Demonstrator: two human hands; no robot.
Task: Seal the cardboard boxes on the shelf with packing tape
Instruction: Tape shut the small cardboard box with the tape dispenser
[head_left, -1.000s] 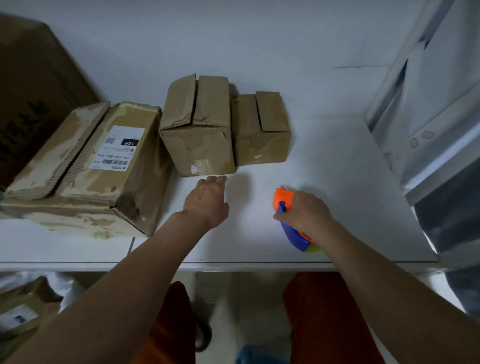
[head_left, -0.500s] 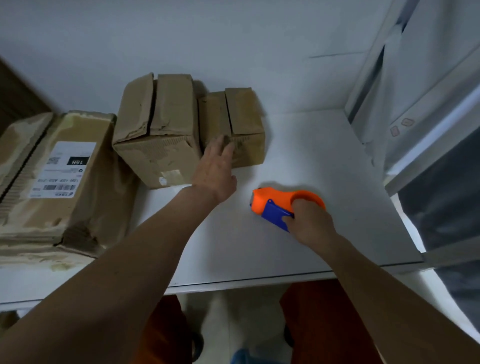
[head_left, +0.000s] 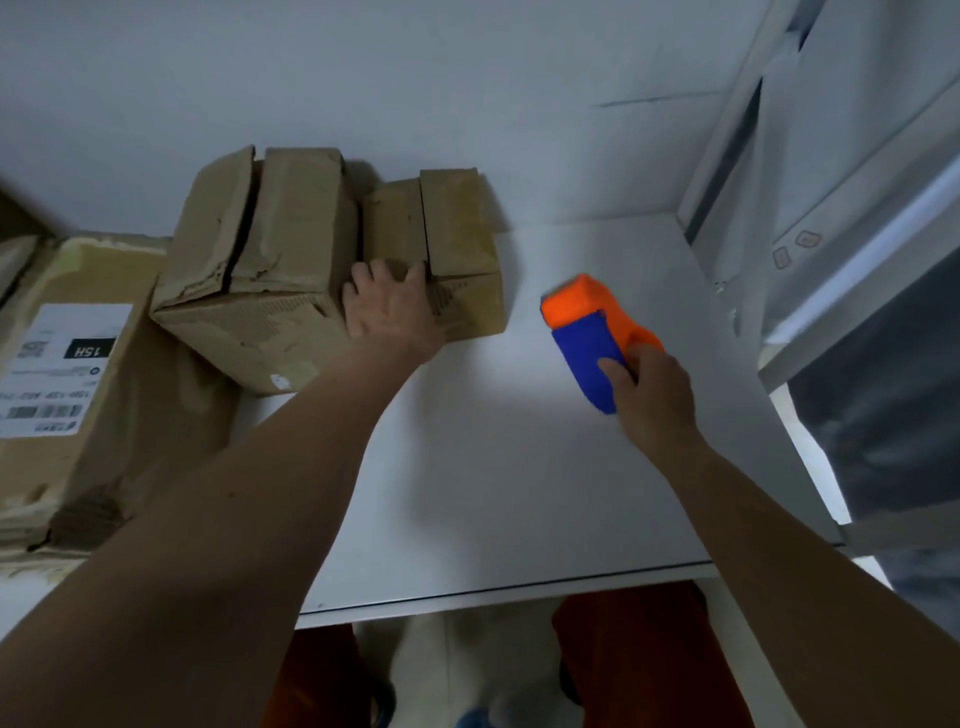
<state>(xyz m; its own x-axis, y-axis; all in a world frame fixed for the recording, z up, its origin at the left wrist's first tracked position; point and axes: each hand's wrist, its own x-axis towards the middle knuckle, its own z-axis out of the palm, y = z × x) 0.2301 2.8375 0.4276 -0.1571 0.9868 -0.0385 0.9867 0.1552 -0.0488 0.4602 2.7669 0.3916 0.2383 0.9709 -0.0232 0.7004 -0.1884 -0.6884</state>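
Two small cardboard boxes stand side by side at the back of the white shelf (head_left: 493, 467). The smaller box (head_left: 457, 234) on the right has its top flaps closed with a seam showing. My left hand (head_left: 389, 306) grips that box's front left corner, fingers curled over the top edge. The middle box (head_left: 260, 260) beside it has crumpled flaps with a dark gap between them. My right hand (head_left: 649, 400) holds an orange and blue tape dispenser (head_left: 592, 332) above the shelf, right of the small box and apart from it.
A larger, worn box (head_left: 67, 374) with a white shipping label lies at the left. A white wall backs the shelf and a white frame (head_left: 737, 130) rises at the right. The shelf's front edge runs below my arms.
My left hand has reached forward from the bare shelf to the small box and now grips its corner. My right hand has lifted the dispenser off the shelf and carried it forward.
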